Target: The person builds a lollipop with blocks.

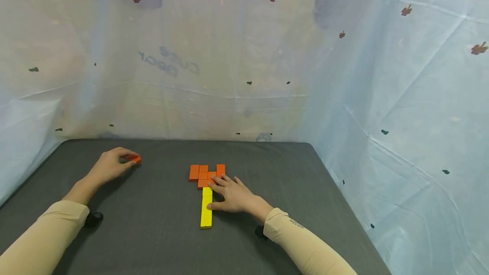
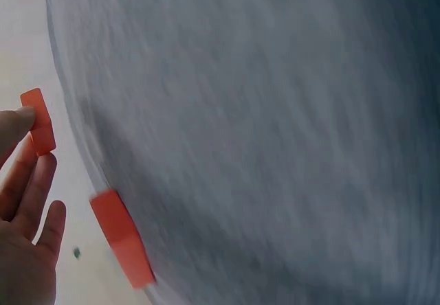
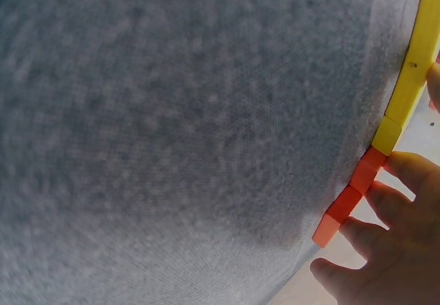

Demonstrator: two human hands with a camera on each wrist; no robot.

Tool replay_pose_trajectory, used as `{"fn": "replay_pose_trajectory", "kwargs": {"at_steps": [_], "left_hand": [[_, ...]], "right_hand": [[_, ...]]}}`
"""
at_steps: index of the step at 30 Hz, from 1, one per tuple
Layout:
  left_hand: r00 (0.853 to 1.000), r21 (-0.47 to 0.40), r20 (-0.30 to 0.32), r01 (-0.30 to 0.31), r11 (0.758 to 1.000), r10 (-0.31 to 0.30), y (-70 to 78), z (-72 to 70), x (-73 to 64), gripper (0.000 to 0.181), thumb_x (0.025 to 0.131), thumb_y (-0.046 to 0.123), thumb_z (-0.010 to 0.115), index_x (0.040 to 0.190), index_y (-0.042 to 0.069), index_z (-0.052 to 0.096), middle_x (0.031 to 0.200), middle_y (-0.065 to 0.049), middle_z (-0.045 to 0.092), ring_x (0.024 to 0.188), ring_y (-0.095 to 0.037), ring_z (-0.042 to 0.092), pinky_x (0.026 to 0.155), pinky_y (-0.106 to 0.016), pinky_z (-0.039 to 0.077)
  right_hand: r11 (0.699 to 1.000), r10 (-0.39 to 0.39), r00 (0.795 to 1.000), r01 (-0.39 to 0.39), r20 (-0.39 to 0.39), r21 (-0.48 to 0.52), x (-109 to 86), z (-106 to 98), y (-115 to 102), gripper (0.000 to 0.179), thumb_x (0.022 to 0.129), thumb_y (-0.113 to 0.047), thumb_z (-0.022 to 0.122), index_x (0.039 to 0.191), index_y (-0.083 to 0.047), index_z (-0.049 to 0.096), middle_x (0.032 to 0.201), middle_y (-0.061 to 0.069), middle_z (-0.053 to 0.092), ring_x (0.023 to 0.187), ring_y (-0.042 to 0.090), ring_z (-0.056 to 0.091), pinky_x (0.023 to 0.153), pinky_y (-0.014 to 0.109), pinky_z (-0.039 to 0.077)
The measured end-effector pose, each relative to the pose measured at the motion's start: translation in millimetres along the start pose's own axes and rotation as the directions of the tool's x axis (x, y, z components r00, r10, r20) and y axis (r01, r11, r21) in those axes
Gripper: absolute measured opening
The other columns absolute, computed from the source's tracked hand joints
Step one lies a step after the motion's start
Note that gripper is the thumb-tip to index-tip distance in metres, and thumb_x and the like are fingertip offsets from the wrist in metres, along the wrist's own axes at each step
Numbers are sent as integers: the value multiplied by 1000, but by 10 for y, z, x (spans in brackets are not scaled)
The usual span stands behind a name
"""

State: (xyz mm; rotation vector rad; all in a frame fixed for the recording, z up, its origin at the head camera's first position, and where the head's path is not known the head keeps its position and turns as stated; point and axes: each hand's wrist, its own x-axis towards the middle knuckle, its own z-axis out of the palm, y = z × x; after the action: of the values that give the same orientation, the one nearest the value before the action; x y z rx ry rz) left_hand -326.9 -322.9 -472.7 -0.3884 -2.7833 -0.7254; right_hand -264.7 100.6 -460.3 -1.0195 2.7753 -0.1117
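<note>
At the far left of the table, my left hand (image 1: 111, 165) pinches a small orange block (image 1: 135, 159) between thumb and fingertips. The left wrist view shows that block (image 2: 42, 130) held up at the thumb. Mid-table lies a flat cluster of orange blocks (image 1: 194, 172), set edge to edge with a notch at its top. A strip of yellow blocks (image 1: 206, 211) runs from the cluster toward me. My right hand (image 1: 233, 194) spreads over the right side of both, fingertips on the orange blocks and thumb at the yellow strip; it hides part of the cluster.
Dark grey cloth covers the table (image 1: 153, 232). Translucent plastic sheeting (image 1: 214, 109) with leaf prints hangs behind it and along the right side. Both wrists carry a small black device, the left one (image 1: 93, 219) just below the sleeve.
</note>
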Motion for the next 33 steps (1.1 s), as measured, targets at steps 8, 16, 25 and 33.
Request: {"fn": "replay_pose_trajectory", "kwargs": {"at_steps": [8, 16, 25, 33], "left_hand": [[996, -45, -21, -85, 995, 84, 297, 134, 70, 28, 87, 16, 71, 114, 9, 69, 114, -16, 63, 102, -37, 59, 84, -59, 44], [992, -103, -5, -130, 986, 130, 633, 354, 175, 26, 87, 18, 71, 113, 14, 69, 115, -12, 62, 102, -32, 61, 85, -56, 48], [986, -162, 14, -163, 973, 168, 975, 567, 286, 25, 88, 21, 71, 113, 16, 70, 115, -7, 62, 103, -29, 61, 85, -51, 50], [980, -187, 17, -192, 963, 199, 1193, 756, 400, 24, 88, 23, 70, 111, 17, 70, 114, -3, 62, 102, -25, 62, 86, -50, 51]], "right_hand": [[1000, 0, 1000, 0, 2, 1, -9, -9, -8, 76, 91, -67, 42, 153, -28, 25, 160, -5, 16, 148, 26, 15, 116, 58, 16], [1000, 0, 1000, 0, 0, -4, -2, -9, -14, 76, 90, -68, 42, 153, -28, 25, 160, -5, 17, 148, 26, 15, 116, 58, 17], [1000, 14, 1000, -14, 0, -13, 2, 5, -17, 76, 90, -69, 43, 152, -29, 25, 160, -6, 17, 148, 25, 15, 116, 57, 17], [999, 34, 999, -34, -1, -24, 24, 20, -17, 77, 88, -73, 41, 152, -32, 26, 160, -8, 18, 148, 24, 16, 115, 58, 18]]}}
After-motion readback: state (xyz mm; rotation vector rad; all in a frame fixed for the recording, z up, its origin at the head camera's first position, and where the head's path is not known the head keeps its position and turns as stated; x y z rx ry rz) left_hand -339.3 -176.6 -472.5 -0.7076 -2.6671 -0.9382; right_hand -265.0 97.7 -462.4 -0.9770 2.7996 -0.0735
